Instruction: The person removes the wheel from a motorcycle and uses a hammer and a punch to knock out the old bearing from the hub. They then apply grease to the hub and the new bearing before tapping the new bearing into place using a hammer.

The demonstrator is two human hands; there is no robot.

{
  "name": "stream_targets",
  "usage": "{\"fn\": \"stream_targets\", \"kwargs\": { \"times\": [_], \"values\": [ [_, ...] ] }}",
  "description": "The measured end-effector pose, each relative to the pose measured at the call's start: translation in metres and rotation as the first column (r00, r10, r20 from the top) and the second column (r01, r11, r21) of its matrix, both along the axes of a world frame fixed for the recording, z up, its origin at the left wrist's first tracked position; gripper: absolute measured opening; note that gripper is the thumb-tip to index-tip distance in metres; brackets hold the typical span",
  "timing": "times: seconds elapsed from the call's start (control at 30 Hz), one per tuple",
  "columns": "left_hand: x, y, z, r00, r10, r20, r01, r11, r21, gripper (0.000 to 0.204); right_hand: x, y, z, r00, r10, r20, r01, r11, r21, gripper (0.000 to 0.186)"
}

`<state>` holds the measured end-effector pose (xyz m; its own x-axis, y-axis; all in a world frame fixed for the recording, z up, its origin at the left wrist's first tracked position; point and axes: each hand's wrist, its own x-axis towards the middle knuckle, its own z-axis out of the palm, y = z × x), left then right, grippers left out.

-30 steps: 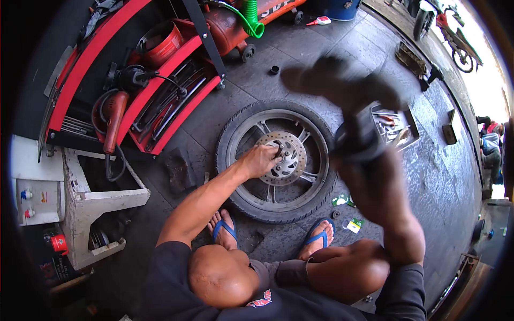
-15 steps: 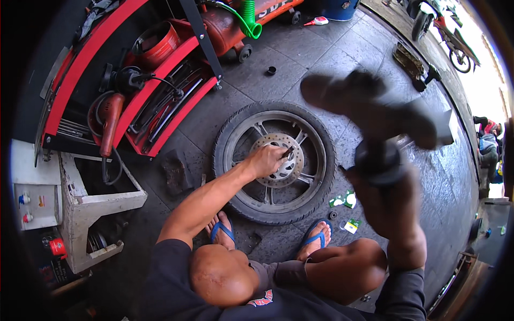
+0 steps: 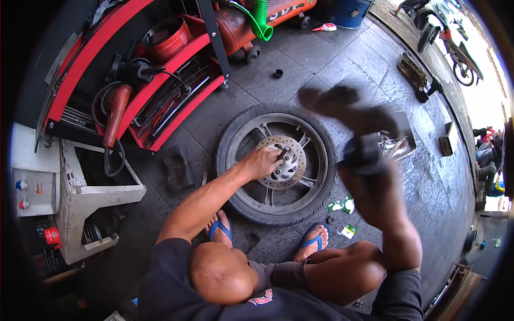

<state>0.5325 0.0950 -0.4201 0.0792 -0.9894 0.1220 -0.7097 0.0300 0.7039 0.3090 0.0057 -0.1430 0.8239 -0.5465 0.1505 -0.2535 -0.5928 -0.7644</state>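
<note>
A wheel with a black tyre [image 3: 229,200] lies flat on the floor before my feet, its drilled brake disc [image 3: 294,168] facing up. My left hand [image 3: 261,163] is closed around a short dark metal rod [image 3: 282,153], which stands tilted near the hub, inside the disc. Whether its tip touches the hub is hidden by my fingers. My right hand [image 3: 372,192] grips the dark handle of a hammer [image 3: 350,109], raised above the wheel's right side. Motion smears both the hammer and this hand.
A red tool rack [image 3: 184,88] and a white stand [image 3: 101,198] are on the left. Behind the wheel are an orange compressor [image 3: 235,32] and a small black cap [image 3: 278,73]. A tray of tools [image 3: 409,136] lies beyond the hammer. Green-white packaging [image 3: 348,231] and a small ring [image 3: 331,219] sit near my right foot.
The hammer in my right hand has swung left toward the wheel, uncovering part of the tool tray. My left hand still holds the rod at the hub. The whole view has shifted slightly.
</note>
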Motion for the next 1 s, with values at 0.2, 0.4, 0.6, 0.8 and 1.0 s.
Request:
{"fn": "stream_targets", "kwargs": {
  "times": [0.2,0.4,0.6,0.8,1.0],
  "values": [
    [-0.008,-0.016,-0.020,0.994,-0.096,-0.055,0.095,0.995,-0.016,0.022,-0.005,-0.017,-0.058,0.934,-0.095,-0.345,0.097,0.995,-0.012,0.030],
    [-0.008,-0.010,-0.023,0.998,-0.045,-0.039,0.045,0.999,-0.018,0.019,-0.015,-0.001,0.029,0.991,-0.010,0.133,0.011,1.000,-0.010,0.021],
    [-0.004,-0.028,-0.019,0.998,-0.067,-0.010,0.065,0.988,-0.138,0.025,-0.016,-0.020,-0.088,0.869,-0.096,-0.485,0.062,0.994,-0.087,0.032],
    [0.008,0.006,-0.007,0.998,-0.018,-0.052,0.016,0.998,-0.053,0.020,0.012,0.003,0.014,0.993,-0.106,0.041,0.096,0.974,0.205,0.014],
    [-0.008,-0.014,-0.006,0.997,-0.081,-0.010,0.081,0.996,0.021,0.018,-0.006,-0.011,-0.061,0.894,0.030,-0.446,-0.025,1.000,0.015,0.025]
  ]
}}
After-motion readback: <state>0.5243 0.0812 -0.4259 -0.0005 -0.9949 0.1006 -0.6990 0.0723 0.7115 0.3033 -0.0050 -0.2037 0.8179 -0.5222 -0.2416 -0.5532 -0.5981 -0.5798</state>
